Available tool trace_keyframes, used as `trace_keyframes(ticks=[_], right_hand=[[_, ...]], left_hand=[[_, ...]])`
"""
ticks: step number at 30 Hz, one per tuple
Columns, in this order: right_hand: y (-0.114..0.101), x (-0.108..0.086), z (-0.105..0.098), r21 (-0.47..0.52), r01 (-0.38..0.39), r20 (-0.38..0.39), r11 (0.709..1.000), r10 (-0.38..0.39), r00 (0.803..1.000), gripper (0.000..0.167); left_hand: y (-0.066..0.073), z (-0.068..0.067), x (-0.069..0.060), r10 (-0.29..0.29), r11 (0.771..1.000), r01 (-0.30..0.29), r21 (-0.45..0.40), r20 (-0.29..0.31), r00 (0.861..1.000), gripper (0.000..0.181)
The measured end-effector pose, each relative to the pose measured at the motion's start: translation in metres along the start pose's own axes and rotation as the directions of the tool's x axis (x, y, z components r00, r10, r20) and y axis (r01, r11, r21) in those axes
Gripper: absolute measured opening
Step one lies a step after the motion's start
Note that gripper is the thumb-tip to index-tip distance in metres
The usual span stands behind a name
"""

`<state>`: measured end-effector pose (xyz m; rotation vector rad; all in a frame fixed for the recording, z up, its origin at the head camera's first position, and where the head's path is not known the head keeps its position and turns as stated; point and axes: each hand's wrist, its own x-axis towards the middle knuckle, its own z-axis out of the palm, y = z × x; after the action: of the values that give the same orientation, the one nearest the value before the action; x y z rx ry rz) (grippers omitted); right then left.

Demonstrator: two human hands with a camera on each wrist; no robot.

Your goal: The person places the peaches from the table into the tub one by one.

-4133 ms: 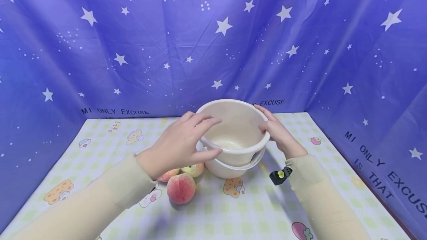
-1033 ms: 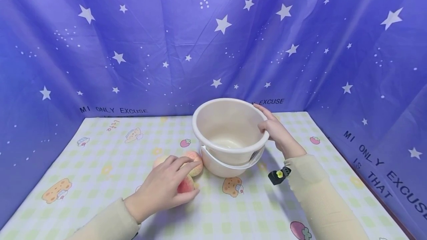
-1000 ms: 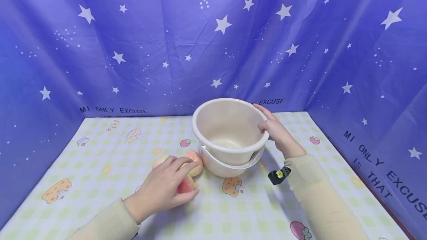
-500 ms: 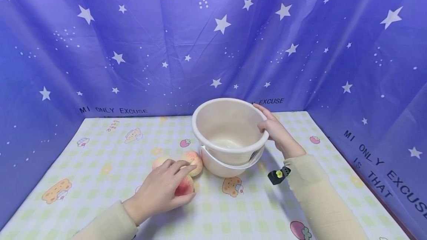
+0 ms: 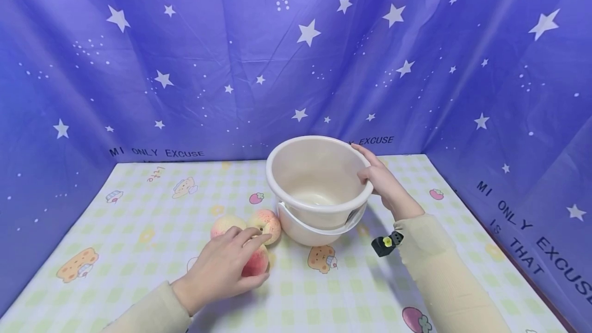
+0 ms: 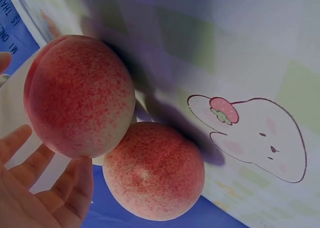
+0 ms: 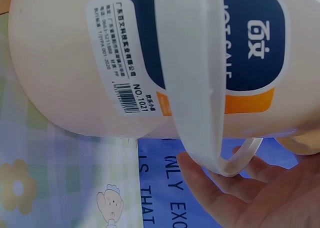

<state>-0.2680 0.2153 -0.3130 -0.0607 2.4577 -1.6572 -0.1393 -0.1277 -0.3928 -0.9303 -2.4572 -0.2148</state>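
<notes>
A cream plastic bucket (image 5: 305, 225) stands upright on the table, its white handle (image 7: 197, 77) hanging down along the outside. My right hand (image 5: 386, 184) grips its right rim, thumb inside and fingers along the outer wall. Left of the bucket, three peaches sit close together. My left hand (image 5: 222, 266) lies over the nearest red peach (image 5: 256, 262), its fingers loosely spread. In the left wrist view, fingertips touch or nearly touch that peach (image 6: 80, 97), and the thumb tip stands apart from it. The yellowish-pink peach (image 5: 267, 226) is beside the bucket; another peach (image 5: 225, 224) lies behind my fingers.
A checked cartoon tablecloth (image 5: 139, 204) covers the table. Behind and at both sides hangs a blue star-print curtain (image 5: 259, 55). A small black block with a yellow flower (image 5: 387, 242) shows at my right cuff. Nothing is visible inside the bucket.
My left hand has come down from the bucket's rim to the peaches, which now lie in a different arrangement. Lately it has drawn slightly left, its fingers loosening. My right hand has stayed on the rim.
</notes>
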Motion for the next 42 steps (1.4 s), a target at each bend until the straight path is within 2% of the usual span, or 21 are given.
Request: trace_keyframes(ticks=[8, 19, 42], right_hand=[[-0.0006, 0.0002, 0.0005, -0.002, 0.002, 0.001, 1.0, -0.002, 1.0, 0.099], [-0.0006, -0.0001, 0.0007, -0.008, 0.002, 0.0, 1.0, -0.002, 1.0, 0.099], [-0.0001, -0.0009, 0.0006, -0.017, 0.007, -0.006, 1.0, -0.007, 1.0, 0.099]], left_hand=[[-0.0016, 0.0036, -0.0031, 0.006, 1.0, -0.006, 0.027, 0.002, 1.0, 0.066], [-0.0023, 0.006, -0.0044, -0.01, 0.999, 0.009, 0.038, 0.04, 0.999, 0.064], [-0.0021, 0.0055, -0.0059, 0.015, 1.0, -0.015, -0.007, 0.047, 0.999, 0.057]])
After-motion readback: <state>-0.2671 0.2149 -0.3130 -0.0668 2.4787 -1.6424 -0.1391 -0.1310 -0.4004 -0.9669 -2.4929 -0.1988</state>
